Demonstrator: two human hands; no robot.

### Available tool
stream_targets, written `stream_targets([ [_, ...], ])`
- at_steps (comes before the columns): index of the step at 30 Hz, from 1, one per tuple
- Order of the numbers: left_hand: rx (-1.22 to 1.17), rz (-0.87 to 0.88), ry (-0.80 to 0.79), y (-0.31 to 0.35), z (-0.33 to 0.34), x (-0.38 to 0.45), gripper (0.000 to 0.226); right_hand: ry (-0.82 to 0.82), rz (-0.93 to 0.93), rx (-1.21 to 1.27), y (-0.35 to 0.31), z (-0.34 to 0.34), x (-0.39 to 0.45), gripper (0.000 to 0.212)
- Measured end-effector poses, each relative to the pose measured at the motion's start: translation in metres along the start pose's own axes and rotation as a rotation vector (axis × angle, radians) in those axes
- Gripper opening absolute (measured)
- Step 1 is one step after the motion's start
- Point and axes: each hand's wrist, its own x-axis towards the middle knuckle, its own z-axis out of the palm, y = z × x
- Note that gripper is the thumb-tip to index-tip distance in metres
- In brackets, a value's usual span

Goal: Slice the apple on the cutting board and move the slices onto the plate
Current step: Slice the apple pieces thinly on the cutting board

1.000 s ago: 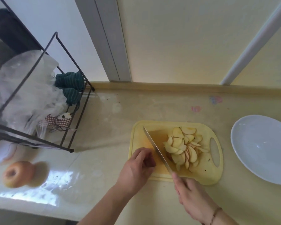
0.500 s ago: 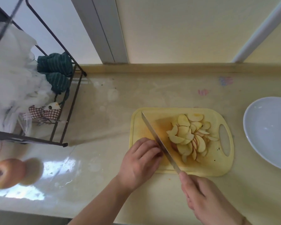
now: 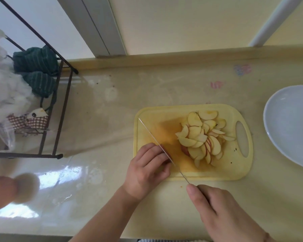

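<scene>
On the tabletop (image 3: pixel 112 119), head view: yellow cutting board (image 3: pixel 241 165) bearing a heap of apple slices (image 3: pixel 199 137) | white plate (image 3: pixel 287 123) right of board, holding nothing | right hand (image 3: pixel 222 210) clamped on knife (image 3: pixel 156 137), blade across board | left hand (image 3: pixel 147 170) curled over a hidden apple piece beside blade | wire rack (image 3: pixel 63 105) far left holds green cloth (image 3: pixel 35 67), plastic bags (image 3: pixel 5 95) | whole apple (image 3: pixel 2 191) near left edge.

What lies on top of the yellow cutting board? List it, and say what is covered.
On the cutting board: fanned apple slices, the knife blade, and left hand fingertips. Whatever those curled fingers hold against the blade is hidden.
</scene>
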Motion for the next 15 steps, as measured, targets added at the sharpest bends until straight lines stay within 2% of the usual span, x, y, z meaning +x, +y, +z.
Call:
stream_targets([
  [6,-0.003,0.008,0.000,-0.0003,0.0006,0.0006,0.031,-0.023,0.012,-0.001,-0.0030,0.0013,0.0018,0.085],
  [15,0.040,0.006,0.013,-0.0017,0.0022,0.0020,0.010,-0.023,0.010,0.021,-0.0041,-0.0003,0.0068,0.083],
])
